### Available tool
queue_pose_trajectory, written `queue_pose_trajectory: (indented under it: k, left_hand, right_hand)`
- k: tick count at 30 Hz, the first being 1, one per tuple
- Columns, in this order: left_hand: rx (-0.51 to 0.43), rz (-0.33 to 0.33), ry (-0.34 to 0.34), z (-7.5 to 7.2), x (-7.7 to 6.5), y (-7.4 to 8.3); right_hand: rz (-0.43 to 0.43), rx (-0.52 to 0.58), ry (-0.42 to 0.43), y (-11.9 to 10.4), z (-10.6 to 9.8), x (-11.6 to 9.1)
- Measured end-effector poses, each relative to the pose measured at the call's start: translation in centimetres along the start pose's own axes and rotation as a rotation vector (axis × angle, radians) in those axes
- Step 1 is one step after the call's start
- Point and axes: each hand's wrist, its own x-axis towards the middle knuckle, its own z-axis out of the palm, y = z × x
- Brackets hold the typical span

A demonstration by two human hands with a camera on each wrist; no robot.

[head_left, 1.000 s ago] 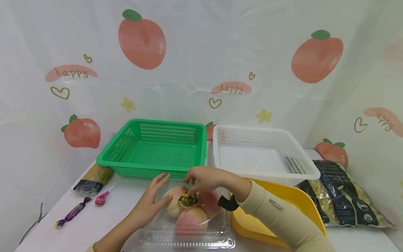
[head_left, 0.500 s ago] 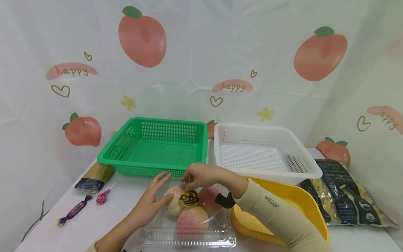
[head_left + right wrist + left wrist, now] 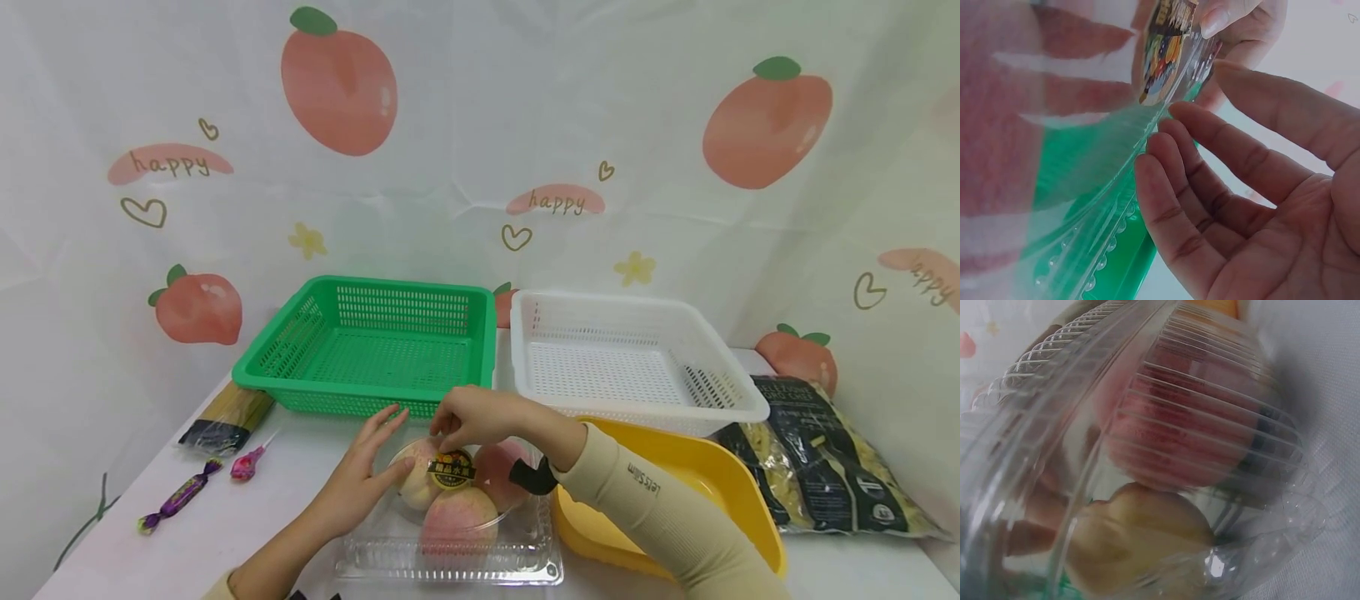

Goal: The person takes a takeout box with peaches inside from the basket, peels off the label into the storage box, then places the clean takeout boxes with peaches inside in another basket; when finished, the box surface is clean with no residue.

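At the far left of the white table (image 3: 247,525) lies a flat bundle of dry spaghetti (image 3: 227,419) in clear film with a dark band, and just in front of it a pink wrapped lollipop (image 3: 248,464) and a purple twist-wrapped candy (image 3: 174,499), shiny and crinkled. Behind them sits a green plastic basket (image 3: 372,348), rectangular with slotted walls and a mesh floor. In front of it, near the table's front edge, stands the clear plastic clamshell box (image 3: 450,533), ribbed and glossy with a domed lid; inside are three round, pink-yellow peaches (image 3: 459,518), and a dark round sticker (image 3: 452,472) sits on top of the dome. The left hand (image 3: 358,487) lies against the left side of the dome with fingers straight and spread, pressing rather than clasping; the right wrist view shows its open palm and fingertips (image 3: 1166,134) at the lid's edge. The right hand (image 3: 472,417), in a beige sleeve, reaches over from the right and pinches the lid at the sticker between thumb and curled fingers. Further right, a white slotted basket (image 3: 628,358) stands beside the green one, a smooth yellow tray (image 3: 712,483) lies in front of it, and a dark printed bag of pasta (image 3: 817,458) rests at the right end
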Motion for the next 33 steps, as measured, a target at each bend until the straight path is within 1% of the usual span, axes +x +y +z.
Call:
queue_pose_trajectory:
  k: [7,13,18,22,25,30,33]
  left_hand:
    - [-0.005,-0.012,-0.005,-0.03,0.01,0.02]
    - [-0.010,0.000,0.000,0.00,-0.01,-0.01]
    - [-0.013,0.004,0.006,0.03,-0.04,-0.06]
    - [-0.014,0.000,0.010,0.03,-0.04,-0.10]
    - [-0.021,-0.004,0.008,0.03,-0.01,-0.12]
    - [-0.025,-0.004,0.006,0.04,0.00,-0.12]
    - [-0.022,0.002,0.008,0.07,0.00,-0.15]
  right_hand:
    - [0.007,-0.035,0.038,-0.09,0.23,0.21]
    - [-0.005,-0.047,0.037,-0.22,0.36,0.27]
    - [-0.033,-0.050,0.032,-0.26,0.36,0.30]
    - [-0.052,-0.028,0.000,-0.24,0.47,0.36]
    - [-0.048,-0.007,-0.017,-0.26,0.56,0.33]
    - [-0.054,-0.015,-0.011,-0.29,0.58,0.20]
    - [-0.057,-0.002,-0.022,-0.30,0.60,0.18]
